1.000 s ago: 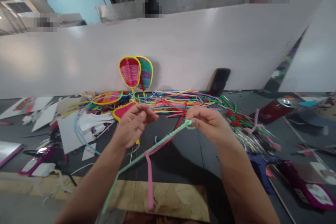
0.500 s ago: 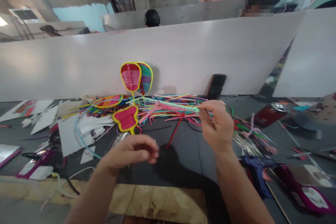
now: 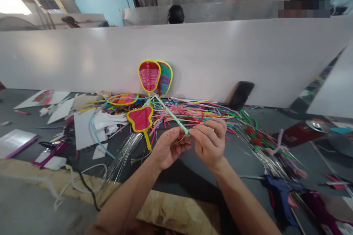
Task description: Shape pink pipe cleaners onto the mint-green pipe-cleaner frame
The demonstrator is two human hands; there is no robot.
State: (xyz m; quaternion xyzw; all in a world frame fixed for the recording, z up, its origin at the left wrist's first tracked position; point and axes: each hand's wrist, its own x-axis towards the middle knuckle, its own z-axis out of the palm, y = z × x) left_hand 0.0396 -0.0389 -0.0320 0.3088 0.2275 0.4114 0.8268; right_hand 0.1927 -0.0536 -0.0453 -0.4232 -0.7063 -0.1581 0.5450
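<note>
My right hand (image 3: 211, 141) pinches the near end of the green stem (image 3: 172, 115) above the table (image 3: 239, 154); my left hand (image 3: 169, 148) curls there — its grip I cannot tell. Winding seems partly done — the plain far length perhaps remains.

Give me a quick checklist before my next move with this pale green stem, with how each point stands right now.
Near end of the pale green stem held: ok, the right hand pinches close to it.
Left hand at that end: ok; whether it grips or only touches: cannot tell.
Far part clear of the coloured stems: cannot tell, it overlaps them in this view.
Blue glue gun away from both hands: ok, it lies off to the right.
Glue gun cool: cannot tell.
Phone out of the way: ok, it leans against the white panel.
</note>
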